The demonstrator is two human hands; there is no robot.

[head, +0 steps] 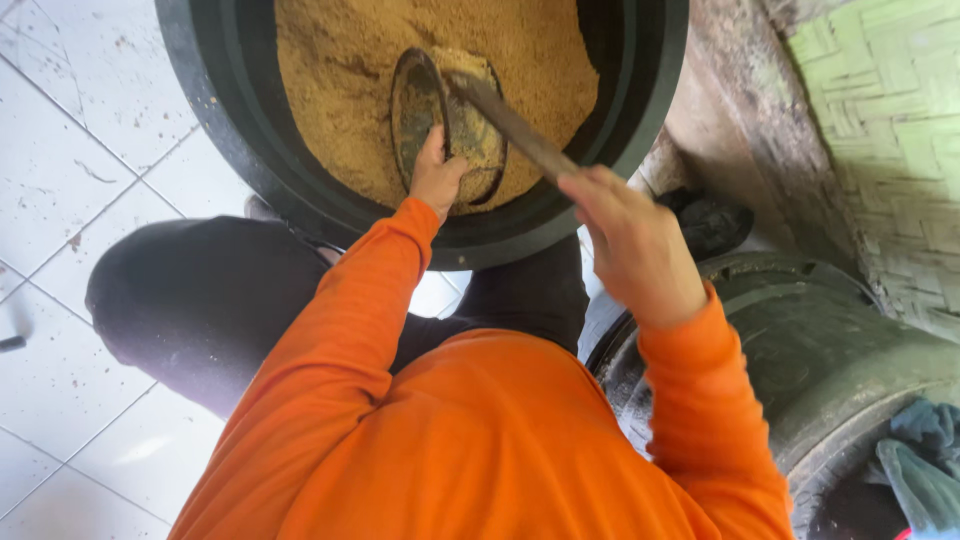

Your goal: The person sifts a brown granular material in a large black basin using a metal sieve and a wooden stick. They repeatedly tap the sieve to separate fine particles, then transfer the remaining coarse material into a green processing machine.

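Observation:
A big black tub [250, 170] filled with tan, grainy meal [340, 70] stands on the floor in front of me. My left hand [436, 176] grips the rim of a small round dark bowl [415, 105] that is tipped on its side in the meal. My right hand [625, 240] holds the end of a flat wooden stick [515, 128], and the stick's far tip reaches into the bowl's mouth. Both arms wear orange sleeves. My knees in dark trousers press against the tub.
White floor tiles [70, 150] lie to the left. A second dark round container [830, 350] sits at the lower right with a blue-green cloth [920, 460] in it. A woven bamboo wall [890, 120] rises at the right.

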